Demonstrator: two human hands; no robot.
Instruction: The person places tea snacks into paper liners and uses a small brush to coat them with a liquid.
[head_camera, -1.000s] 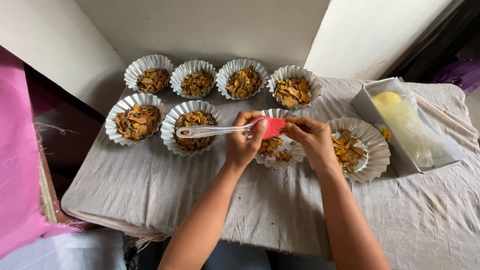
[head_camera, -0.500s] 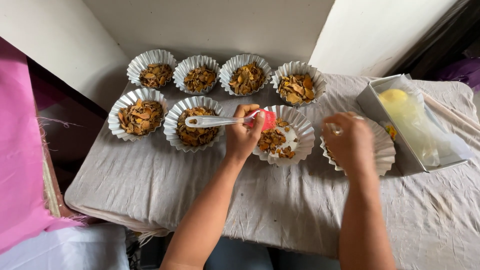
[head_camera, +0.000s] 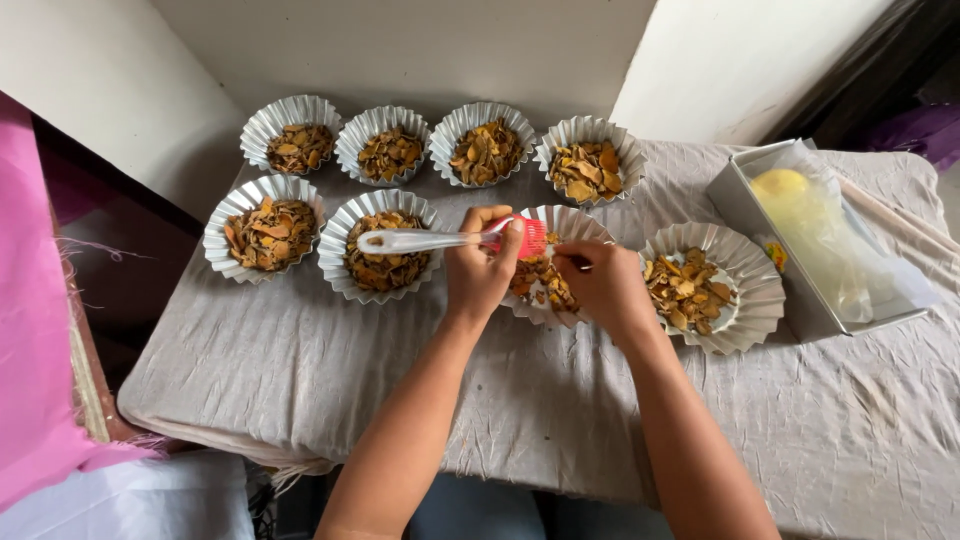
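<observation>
Grey cloth covers the surface, bearing eight fluted foil cups of golden flakes. Left hand is closed around a red-bristled pastry brush held level over the third front cup; right hand curls into that cup, its grasp hidden.

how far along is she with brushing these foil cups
All eight fluted foil cups already hold orange-brown flakes, four in the back row. In hand: the left hand holds a red-headed brush over the third front cup, with the right hand at that cup. Which cups are already brushed cannot be told. The tin with the yellow lump sits at right.
</observation>
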